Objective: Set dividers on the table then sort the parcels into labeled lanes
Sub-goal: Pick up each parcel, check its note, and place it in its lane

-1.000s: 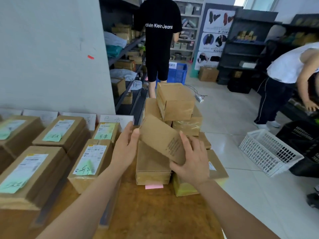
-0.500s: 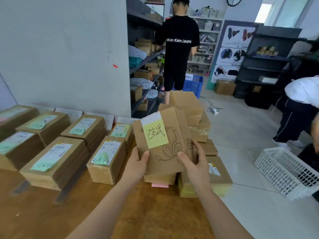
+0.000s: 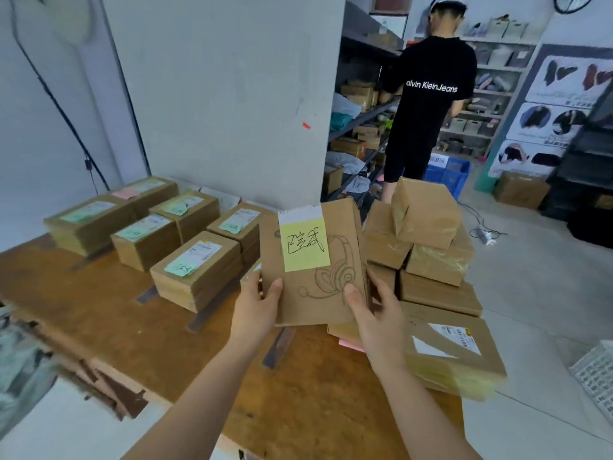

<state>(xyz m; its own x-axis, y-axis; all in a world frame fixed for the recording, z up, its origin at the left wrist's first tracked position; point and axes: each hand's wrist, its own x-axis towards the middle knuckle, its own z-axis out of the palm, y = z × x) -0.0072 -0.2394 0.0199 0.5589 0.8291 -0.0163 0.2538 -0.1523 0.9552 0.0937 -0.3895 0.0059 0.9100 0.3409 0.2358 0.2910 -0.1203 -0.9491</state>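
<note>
Turned upright since a second ago, the parcel (image 3: pixel 315 293) shows me its yellow note (image 3: pixel 305 244). I hold it above the surface (image 3: pixel 99 310), just left of the unsorted pile (image 3: pixel 428 220); left hand (image 3: pixel 257 310) and right hand (image 3: pixel 378 320) grip its lower corners, thumbs in front.

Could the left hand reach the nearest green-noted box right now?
Probably, once freed. The box sits close beside the left hand with nothing between them, but that hand and the right hand both grip the headset parcel, so it must let go first.
</note>
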